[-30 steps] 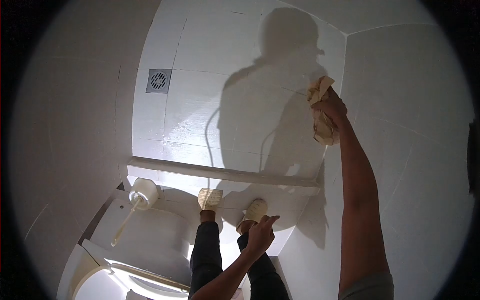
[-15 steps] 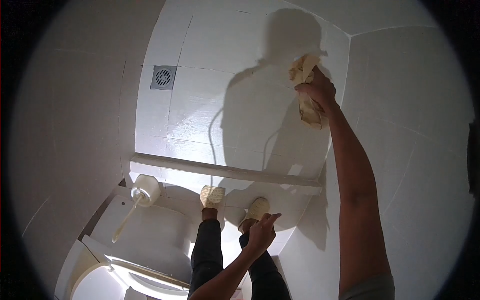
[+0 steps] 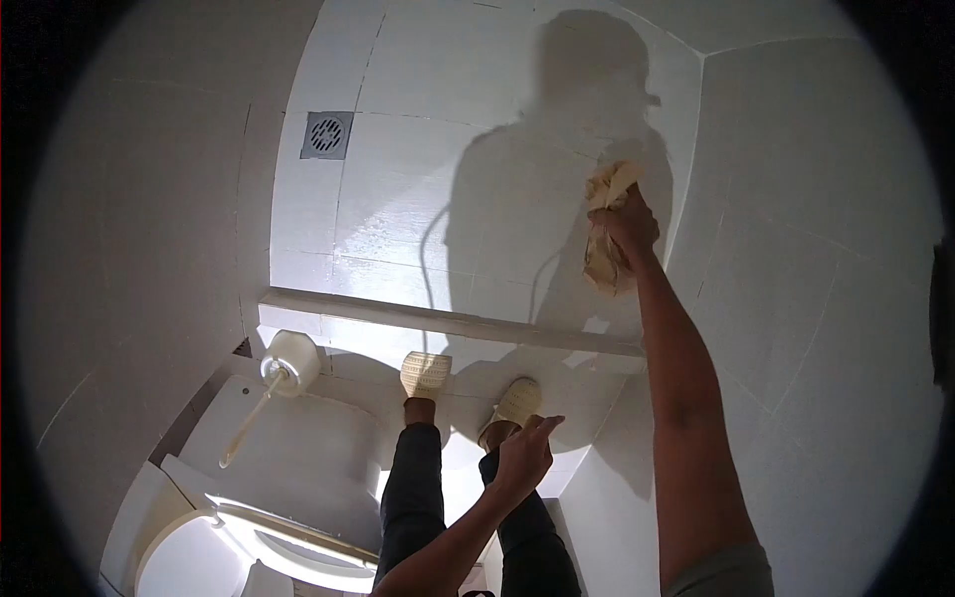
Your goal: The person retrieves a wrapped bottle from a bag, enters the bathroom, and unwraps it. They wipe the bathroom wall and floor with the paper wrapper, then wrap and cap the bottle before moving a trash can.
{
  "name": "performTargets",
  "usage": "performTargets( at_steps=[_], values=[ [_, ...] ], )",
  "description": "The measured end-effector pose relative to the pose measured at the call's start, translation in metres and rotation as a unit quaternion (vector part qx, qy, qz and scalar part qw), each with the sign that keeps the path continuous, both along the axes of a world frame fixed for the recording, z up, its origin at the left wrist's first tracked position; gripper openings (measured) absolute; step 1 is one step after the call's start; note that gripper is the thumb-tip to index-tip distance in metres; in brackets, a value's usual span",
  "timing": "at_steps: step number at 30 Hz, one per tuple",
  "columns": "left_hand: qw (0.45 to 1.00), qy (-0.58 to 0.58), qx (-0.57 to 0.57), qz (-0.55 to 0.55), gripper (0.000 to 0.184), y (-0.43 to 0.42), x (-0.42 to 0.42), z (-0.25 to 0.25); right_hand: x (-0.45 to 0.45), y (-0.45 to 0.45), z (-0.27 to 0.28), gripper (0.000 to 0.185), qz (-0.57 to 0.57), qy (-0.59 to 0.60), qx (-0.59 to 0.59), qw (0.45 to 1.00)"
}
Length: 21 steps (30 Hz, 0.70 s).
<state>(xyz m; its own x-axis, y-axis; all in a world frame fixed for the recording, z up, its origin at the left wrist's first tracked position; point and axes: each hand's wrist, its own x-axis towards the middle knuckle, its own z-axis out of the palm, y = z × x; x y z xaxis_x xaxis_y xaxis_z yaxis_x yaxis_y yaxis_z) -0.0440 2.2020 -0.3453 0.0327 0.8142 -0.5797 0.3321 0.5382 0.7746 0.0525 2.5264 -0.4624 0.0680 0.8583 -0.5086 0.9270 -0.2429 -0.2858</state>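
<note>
My right hand [image 3: 629,225], on the outstretched arm at the right, grips a crumpled tan cloth or paper [image 3: 606,261] over the pale tiled floor [image 3: 398,179]. Part of the tan piece sticks out above my fingers and part hangs below them. Whether it touches the floor I cannot tell. My left hand [image 3: 525,460] hovers above my right leg, near the right slipper [image 3: 518,400]. Its fingers are curled, with one pointing out to the right, and whatever lies inside them is hidden.
A low ledge [image 3: 448,322] crosses the floor before my feet. A square drain [image 3: 326,135] is at the upper left. A white toilet [image 3: 189,557] and a brush holder [image 3: 291,363] with a brush handle stand lower left. A wall [image 3: 806,249] rises at right.
Since the last frame my right hand has moved down and slightly left with the tan piece, after an earlier move up and left. My left hand has kept much the same pose.
</note>
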Motion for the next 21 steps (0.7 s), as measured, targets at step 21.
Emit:
performTargets(
  at_steps=[21],
  values=[
    [0.998, 0.014, -0.014, -0.056, 0.035, -0.032, 0.027, -0.004, 0.058, -0.132, -0.018, 0.064, 0.086, 0.029, -0.054, 0.994]
  ],
)
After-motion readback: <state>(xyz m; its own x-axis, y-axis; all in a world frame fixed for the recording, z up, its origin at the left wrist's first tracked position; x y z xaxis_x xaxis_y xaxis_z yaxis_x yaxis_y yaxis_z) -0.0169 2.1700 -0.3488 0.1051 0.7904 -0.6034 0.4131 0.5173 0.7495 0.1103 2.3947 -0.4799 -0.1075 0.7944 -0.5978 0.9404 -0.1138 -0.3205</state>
